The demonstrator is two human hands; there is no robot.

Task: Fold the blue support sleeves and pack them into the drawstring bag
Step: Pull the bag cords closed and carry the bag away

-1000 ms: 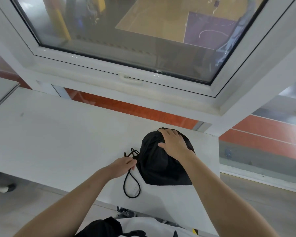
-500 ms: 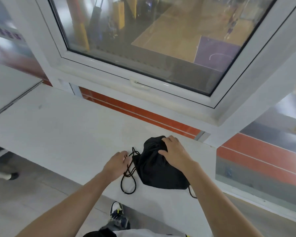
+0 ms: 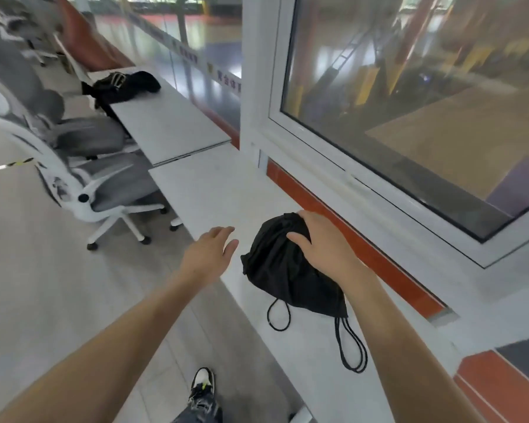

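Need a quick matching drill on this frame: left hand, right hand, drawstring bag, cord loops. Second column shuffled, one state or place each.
Column 1:
1. left hand
2. right hand
3. drawstring bag
4. cord loops

Column 2:
A. lies on the white counter, bulging, mouth cinched
B. open, fingers spread, holds nothing
C. trail over the counter toward the person
D. rests on top of the bag

Pairs: 1-B, 2-D, 3-A, 4-C
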